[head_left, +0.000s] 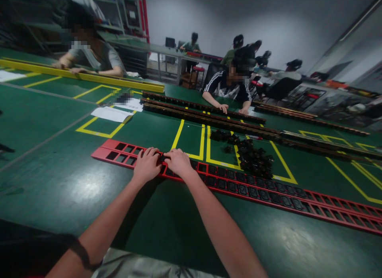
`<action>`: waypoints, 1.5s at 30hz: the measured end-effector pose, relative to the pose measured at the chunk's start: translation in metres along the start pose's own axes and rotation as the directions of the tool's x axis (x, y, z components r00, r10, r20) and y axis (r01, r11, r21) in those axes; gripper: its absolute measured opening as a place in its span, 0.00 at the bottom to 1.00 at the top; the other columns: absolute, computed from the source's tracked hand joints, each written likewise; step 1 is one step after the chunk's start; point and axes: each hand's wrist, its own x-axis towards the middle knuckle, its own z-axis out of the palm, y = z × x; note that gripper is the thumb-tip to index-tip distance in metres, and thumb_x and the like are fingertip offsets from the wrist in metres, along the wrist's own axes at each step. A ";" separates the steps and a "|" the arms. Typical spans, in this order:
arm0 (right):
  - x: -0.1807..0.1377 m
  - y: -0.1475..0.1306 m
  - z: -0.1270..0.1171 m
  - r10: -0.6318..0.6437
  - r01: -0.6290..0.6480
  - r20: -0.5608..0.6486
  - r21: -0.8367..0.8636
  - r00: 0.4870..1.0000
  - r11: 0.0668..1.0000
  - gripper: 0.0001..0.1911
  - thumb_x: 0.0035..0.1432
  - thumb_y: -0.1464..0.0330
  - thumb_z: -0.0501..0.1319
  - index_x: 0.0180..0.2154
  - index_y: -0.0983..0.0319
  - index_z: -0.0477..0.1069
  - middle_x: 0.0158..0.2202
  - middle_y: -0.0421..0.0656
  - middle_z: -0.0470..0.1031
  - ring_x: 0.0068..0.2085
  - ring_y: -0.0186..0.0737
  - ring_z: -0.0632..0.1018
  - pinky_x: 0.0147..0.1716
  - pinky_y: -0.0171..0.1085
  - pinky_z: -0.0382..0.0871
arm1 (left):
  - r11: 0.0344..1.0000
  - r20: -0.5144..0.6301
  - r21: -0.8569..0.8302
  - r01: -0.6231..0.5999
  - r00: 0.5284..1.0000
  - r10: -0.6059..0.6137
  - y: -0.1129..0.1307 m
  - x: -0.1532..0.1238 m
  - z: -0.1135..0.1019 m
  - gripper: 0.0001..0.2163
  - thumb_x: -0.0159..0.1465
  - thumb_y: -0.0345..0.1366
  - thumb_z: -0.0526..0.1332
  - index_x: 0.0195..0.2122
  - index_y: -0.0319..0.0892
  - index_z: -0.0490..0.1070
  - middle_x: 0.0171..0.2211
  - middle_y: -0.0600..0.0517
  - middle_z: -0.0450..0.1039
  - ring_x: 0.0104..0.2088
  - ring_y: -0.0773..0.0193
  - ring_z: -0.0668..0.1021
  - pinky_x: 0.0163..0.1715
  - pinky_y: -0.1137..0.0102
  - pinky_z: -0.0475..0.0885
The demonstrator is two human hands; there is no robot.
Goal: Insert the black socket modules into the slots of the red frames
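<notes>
A long red strip frame [262, 196] with rows of rectangular slots lies across the green table. Black socket modules [232, 186] fill the slots to the right of my hands; the slots at the left end [119, 150] are empty. My left hand [147, 164] and my right hand [178, 161] rest side by side on the frame, fingers curled and pressing down on a black module between them. A loose pile of black modules [253, 156] lies just behind the frame to the right.
Long dark strips [209, 116] lie further back, where a seated person's hands [223, 108] touch them. Another person leans on a yellow rail [89, 75] at the left. Papers [112, 113] lie inside yellow floor-tape boxes [191, 138]. Other people sit at benches behind.
</notes>
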 end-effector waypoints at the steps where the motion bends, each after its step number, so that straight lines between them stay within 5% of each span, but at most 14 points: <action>1: 0.000 0.002 0.000 -0.025 0.025 0.002 0.018 1.000 1.000 0.15 0.66 0.64 0.59 0.52 0.53 0.78 0.48 0.46 0.78 0.49 0.49 0.75 0.48 0.46 0.73 | 1.000 -0.001 0.008 -0.004 1.000 0.004 0.000 0.000 0.000 0.12 0.61 0.37 0.57 0.43 0.45 0.76 0.59 0.45 0.71 0.64 0.49 0.66 0.64 0.48 0.58; 4: 0.002 0.026 -0.003 -0.095 0.096 -0.015 0.186 0.995 0.978 0.22 0.68 0.62 0.58 0.61 0.56 0.69 0.53 0.46 0.77 0.51 0.44 0.76 0.50 0.42 0.72 | 1.000 -0.002 0.029 -0.009 1.000 0.009 -0.001 0.000 0.001 0.11 0.61 0.37 0.57 0.42 0.45 0.75 0.60 0.45 0.71 0.64 0.50 0.67 0.64 0.48 0.58; 6: 0.005 0.058 -0.013 -0.002 0.024 -0.078 0.282 0.997 0.959 0.24 0.69 0.64 0.54 0.65 0.59 0.64 0.54 0.46 0.76 0.49 0.40 0.78 0.49 0.39 0.73 | 1.000 -0.001 0.027 -0.007 1.000 0.007 -0.002 0.000 0.001 0.10 0.60 0.37 0.57 0.40 0.45 0.75 0.60 0.45 0.71 0.63 0.50 0.67 0.64 0.48 0.58; 11: 0.006 0.162 -0.061 0.437 -0.442 -0.236 0.033 0.868 0.896 0.25 0.69 0.70 0.47 0.64 0.63 0.64 0.64 0.50 0.68 0.61 0.44 0.71 0.61 0.40 0.65 | 1.000 -0.009 0.002 -0.006 1.000 0.006 -0.002 0.000 0.001 0.09 0.59 0.37 0.58 0.38 0.46 0.75 0.59 0.46 0.72 0.63 0.50 0.68 0.63 0.48 0.58; 16: -0.006 0.216 -0.085 0.503 -0.512 -0.128 -0.056 0.855 0.857 0.31 0.64 0.73 0.51 0.68 0.65 0.59 0.63 0.55 0.67 0.61 0.50 0.72 0.60 0.43 0.65 | 1.000 -0.030 -0.011 -0.004 1.000 0.003 -0.001 0.000 0.000 0.09 0.59 0.37 0.58 0.38 0.45 0.76 0.58 0.46 0.72 0.62 0.49 0.68 0.63 0.48 0.59; 20: -0.016 0.221 -0.082 0.534 -0.536 -0.062 -0.156 0.843 0.830 0.30 0.62 0.68 0.58 0.65 0.60 0.63 0.59 0.56 0.67 0.55 0.56 0.76 0.52 0.50 0.70 | 0.999 -0.035 -0.038 0.005 0.999 -0.006 -0.001 0.000 0.000 0.10 0.59 0.36 0.58 0.39 0.46 0.76 0.58 0.46 0.72 0.63 0.49 0.68 0.64 0.48 0.58; 25: -0.024 0.212 -0.072 0.516 -0.508 -0.043 -0.266 0.856 0.820 0.17 0.61 0.62 0.61 0.51 0.60 0.72 0.56 0.51 0.65 0.49 0.50 0.77 0.44 0.44 0.72 | 0.999 -0.039 -0.049 0.012 0.999 -0.014 -0.001 0.000 0.001 0.10 0.59 0.36 0.58 0.39 0.46 0.77 0.58 0.47 0.72 0.63 0.49 0.67 0.64 0.48 0.57; 29: -0.025 0.205 -0.067 0.513 -0.532 -0.145 -0.282 0.846 0.799 0.23 0.63 0.61 0.60 0.58 0.60 0.64 0.53 0.52 0.66 0.51 0.52 0.75 0.44 0.44 0.72 | 0.999 -0.044 -0.044 0.008 0.999 -0.010 -0.001 0.000 0.001 0.10 0.59 0.36 0.58 0.39 0.46 0.77 0.58 0.47 0.72 0.63 0.49 0.67 0.65 0.48 0.57; 32: -0.023 0.204 -0.066 0.502 -0.526 -0.161 -0.305 0.850 0.794 0.27 0.62 0.64 0.61 0.61 0.60 0.61 0.57 0.55 0.63 0.55 0.56 0.72 0.44 0.45 0.72 | 0.999 -0.045 -0.041 0.003 0.999 -0.005 -0.002 0.000 0.002 0.10 0.59 0.36 0.58 0.39 0.46 0.77 0.58 0.47 0.72 0.63 0.49 0.67 0.65 0.47 0.56; 38: -0.025 0.203 -0.068 0.502 -0.528 -0.163 -0.277 0.849 0.803 0.17 0.61 0.74 0.54 0.52 0.62 0.68 0.52 0.52 0.67 0.45 0.48 0.76 0.41 0.42 0.71 | 1.000 -0.037 -0.026 -0.001 0.999 0.000 -0.001 0.000 0.002 0.09 0.60 0.36 0.57 0.38 0.45 0.76 0.58 0.47 0.73 0.63 0.49 0.67 0.64 0.47 0.57; 42: -0.028 0.206 -0.062 0.344 -0.366 -0.134 -0.205 0.929 0.908 0.27 0.57 0.75 0.59 0.59 0.58 0.65 0.58 0.52 0.64 0.54 0.52 0.72 0.45 0.43 0.71 | 1.000 -0.035 -0.030 -0.005 0.999 0.004 0.000 -0.001 -0.001 0.09 0.59 0.36 0.57 0.38 0.45 0.76 0.57 0.47 0.73 0.63 0.48 0.68 0.64 0.46 0.57; 45: -0.027 0.212 -0.059 0.310 -0.319 -0.078 -0.150 0.948 0.936 0.26 0.55 0.75 0.63 0.56 0.58 0.69 0.56 0.51 0.65 0.51 0.51 0.74 0.44 0.43 0.72 | 1.000 -0.029 -0.030 0.000 1.000 -0.001 0.001 -0.001 -0.002 0.09 0.59 0.36 0.58 0.38 0.45 0.76 0.58 0.46 0.73 0.63 0.48 0.68 0.63 0.47 0.58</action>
